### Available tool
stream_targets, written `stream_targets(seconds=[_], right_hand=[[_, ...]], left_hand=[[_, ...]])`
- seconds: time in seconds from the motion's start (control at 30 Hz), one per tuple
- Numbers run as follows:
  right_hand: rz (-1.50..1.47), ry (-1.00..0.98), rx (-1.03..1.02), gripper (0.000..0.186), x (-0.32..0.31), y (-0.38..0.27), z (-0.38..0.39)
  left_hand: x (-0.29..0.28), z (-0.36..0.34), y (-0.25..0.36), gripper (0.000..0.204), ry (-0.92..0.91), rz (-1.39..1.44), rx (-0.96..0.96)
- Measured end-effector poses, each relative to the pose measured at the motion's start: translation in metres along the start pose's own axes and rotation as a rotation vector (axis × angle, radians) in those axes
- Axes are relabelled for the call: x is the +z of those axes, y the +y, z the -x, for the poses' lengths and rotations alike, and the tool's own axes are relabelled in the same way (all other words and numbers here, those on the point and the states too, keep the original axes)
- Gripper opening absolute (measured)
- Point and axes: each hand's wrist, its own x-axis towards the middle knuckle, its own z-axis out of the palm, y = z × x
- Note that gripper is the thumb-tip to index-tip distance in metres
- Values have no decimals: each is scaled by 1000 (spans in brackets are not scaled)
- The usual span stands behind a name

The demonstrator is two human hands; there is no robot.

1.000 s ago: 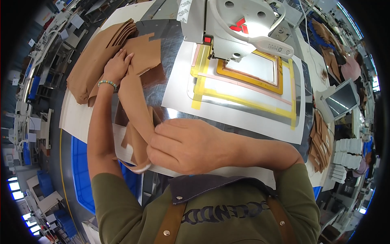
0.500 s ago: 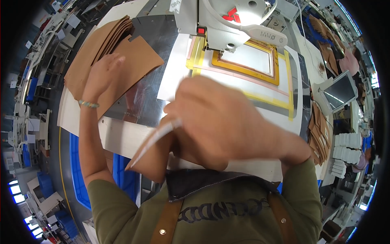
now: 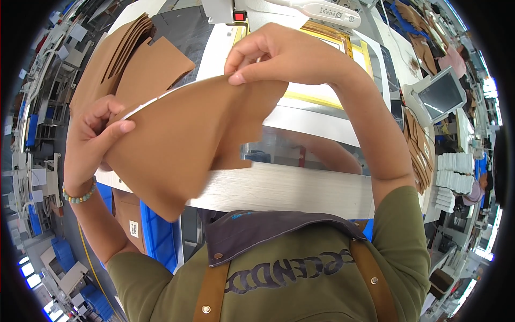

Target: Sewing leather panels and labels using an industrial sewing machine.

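Observation:
A brown leather-like panel hangs spread between my hands above the near edge of the table. Its pale upper edge runs from one hand to the other, and notches show along its right side. My left hand pinches the left corner between thumb and fingers. Farther up and to the right, my right hand grips the same upper edge with thumb and fingertips. Behind the panel at the far left lies a fanned stack of brown panels, with one loose panel beside it.
Part of a white sewing machine stands at the back, with a yellow-taped frame partly behind my right arm. A screen and more brown pieces are at the right. Below the table's left side sits a blue crate.
My left hand has come off the stack and taken the panel's left corner. My right hand has moved up and away from my chest with the panel, which is now spread out.

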Motion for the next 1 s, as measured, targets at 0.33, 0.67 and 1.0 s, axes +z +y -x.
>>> stream_targets(seconds=[0.33, 0.67, 1.0], right_hand=[[-97, -148, 13, 34, 8, 24, 21], [-156, -43, 119, 26, 22, 23, 29], [297, -96, 7, 11, 24, 5, 52]], left_hand=[[-24, 15, -28, 24, -70, 35, 40], [-23, 16, -38, 21, -38, -21, 84], [-27, 22, -24, 11, -206, -170, 36]])
